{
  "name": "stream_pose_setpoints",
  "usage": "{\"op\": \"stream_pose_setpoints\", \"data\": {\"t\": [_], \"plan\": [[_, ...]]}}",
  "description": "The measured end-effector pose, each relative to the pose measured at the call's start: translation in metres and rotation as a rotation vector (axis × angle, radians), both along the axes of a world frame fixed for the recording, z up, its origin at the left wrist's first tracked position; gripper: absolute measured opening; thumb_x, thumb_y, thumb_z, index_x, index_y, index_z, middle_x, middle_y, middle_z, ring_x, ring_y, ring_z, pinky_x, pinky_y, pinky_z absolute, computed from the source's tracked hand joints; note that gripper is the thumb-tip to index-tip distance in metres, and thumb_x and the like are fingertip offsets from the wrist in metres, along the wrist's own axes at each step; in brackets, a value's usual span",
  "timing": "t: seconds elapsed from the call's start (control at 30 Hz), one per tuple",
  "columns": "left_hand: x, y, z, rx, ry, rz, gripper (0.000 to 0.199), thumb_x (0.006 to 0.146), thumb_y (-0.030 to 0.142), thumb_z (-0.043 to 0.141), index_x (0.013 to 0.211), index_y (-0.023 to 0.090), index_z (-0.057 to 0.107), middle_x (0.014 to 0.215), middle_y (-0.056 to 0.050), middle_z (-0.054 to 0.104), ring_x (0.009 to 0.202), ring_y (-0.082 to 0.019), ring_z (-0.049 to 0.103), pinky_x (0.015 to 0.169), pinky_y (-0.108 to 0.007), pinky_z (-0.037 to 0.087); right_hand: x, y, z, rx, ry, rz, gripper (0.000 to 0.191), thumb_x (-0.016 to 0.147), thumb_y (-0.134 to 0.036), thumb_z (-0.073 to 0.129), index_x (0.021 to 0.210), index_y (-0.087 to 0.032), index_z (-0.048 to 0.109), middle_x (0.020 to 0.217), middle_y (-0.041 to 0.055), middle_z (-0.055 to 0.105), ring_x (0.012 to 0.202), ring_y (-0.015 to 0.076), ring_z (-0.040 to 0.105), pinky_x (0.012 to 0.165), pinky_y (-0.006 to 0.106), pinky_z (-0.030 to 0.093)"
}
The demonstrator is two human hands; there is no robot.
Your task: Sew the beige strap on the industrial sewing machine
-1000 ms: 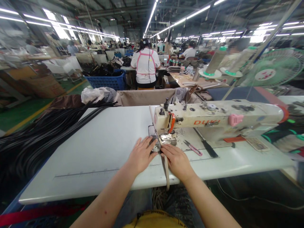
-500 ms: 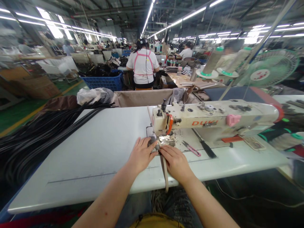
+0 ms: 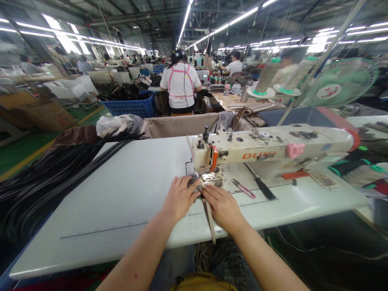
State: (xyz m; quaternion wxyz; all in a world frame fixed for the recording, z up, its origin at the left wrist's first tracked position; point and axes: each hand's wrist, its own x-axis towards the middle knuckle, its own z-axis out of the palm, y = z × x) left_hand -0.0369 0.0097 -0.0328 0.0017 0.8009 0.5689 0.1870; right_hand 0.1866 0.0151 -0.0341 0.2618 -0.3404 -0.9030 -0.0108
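A narrow beige strap (image 3: 209, 220) runs from the needle area of the sewing machine (image 3: 273, 147) down over the table's front edge. My left hand (image 3: 179, 199) is at the strap's left side by the presser foot, its thumb and fingertips closed at the strap. From the right, my right hand (image 3: 222, 205) presses its fingers together on the same strap, just in front of the needle plate. The fingertips partly cover the strap there. Pink-handled thread snips (image 3: 245, 189) and a black-handled brush (image 3: 264, 189) lie right of my right hand.
The white table (image 3: 127, 194) carries a printed ruler line. Black cords (image 3: 60, 169) hang over its left side. Thread cones (image 3: 266, 76) and a green fan (image 3: 339, 87) stand at the right. Ahead, a person (image 3: 180, 83) sits beside a blue basket (image 3: 130, 106).
My view has shifted slightly, so the background sits a little further left and higher. Both hands stay at nearly the same place on the strap.
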Motion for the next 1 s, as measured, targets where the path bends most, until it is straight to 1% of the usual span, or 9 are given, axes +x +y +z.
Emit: {"op": "stream_pose_setpoints", "data": {"t": [0.13,0.27,0.67,0.8,1.0], "plan": [[0.0007,0.0006,-0.0019,-0.001,0.019,0.015,0.048,0.102,0.040,0.065,0.150,0.032,0.063,0.146,-0.013,0.063,0.133,-0.034,0.059,0.122,-0.067,0.043,-0.0012,0.0001,0.0009,-0.003,0.003,-0.017,0.032,0.108,-0.019,0.059,0.137,-0.015,0.073,0.141,0.0115,0.073,0.136,0.0286,0.065,0.113,0.046,0.057],[0.0011,0.0004,-0.0036,-0.007,0.032,0.020,0.049,0.102,0.040,0.065,0.151,0.033,0.063,0.146,-0.013,0.063,0.133,-0.034,0.058,0.122,-0.068,0.042,-0.0022,-0.0007,0.0029,-0.004,-0.003,-0.024,0.032,0.108,-0.020,0.060,0.137,-0.016,0.073,0.141,0.0118,0.073,0.136,0.0284,0.065,0.112,0.045,0.057],[0.0029,-0.0006,-0.0013,-0.032,0.048,0.044,0.050,0.103,0.040,0.065,0.152,0.033,0.060,0.147,-0.012,0.063,0.136,-0.034,0.057,0.124,-0.070,0.039,-0.0035,-0.0007,0.0027,-0.018,0.018,-0.033,0.033,0.109,-0.023,0.060,0.139,-0.014,0.072,0.140,0.0129,0.073,0.136,0.0287,0.065,0.114,0.046,0.056],[0.0037,-0.0022,0.0002,-0.017,0.042,0.037,0.050,0.104,0.039,0.063,0.153,0.033,0.059,0.149,-0.012,0.064,0.138,-0.033,0.058,0.124,-0.070,0.039,-0.0022,-0.0019,0.0054,-0.019,0.015,-0.026,0.033,0.107,-0.022,0.063,0.138,-0.014,0.072,0.141,0.0138,0.072,0.137,0.0287,0.064,0.116,0.046,0.056],[0.0061,-0.0065,0.0020,-0.013,0.042,0.056,0.043,0.106,0.032,0.058,0.150,0.030,0.061,0.154,-0.011,0.064,0.142,-0.035,0.058,0.124,-0.074,0.038,-0.0008,-0.0022,0.0032,0.013,0.034,-0.010,0.029,0.107,-0.018,0.062,0.132,-0.017,0.076,0.136,0.0124,0.075,0.135,0.0265,0.066,0.112,0.045,0.059]]}}
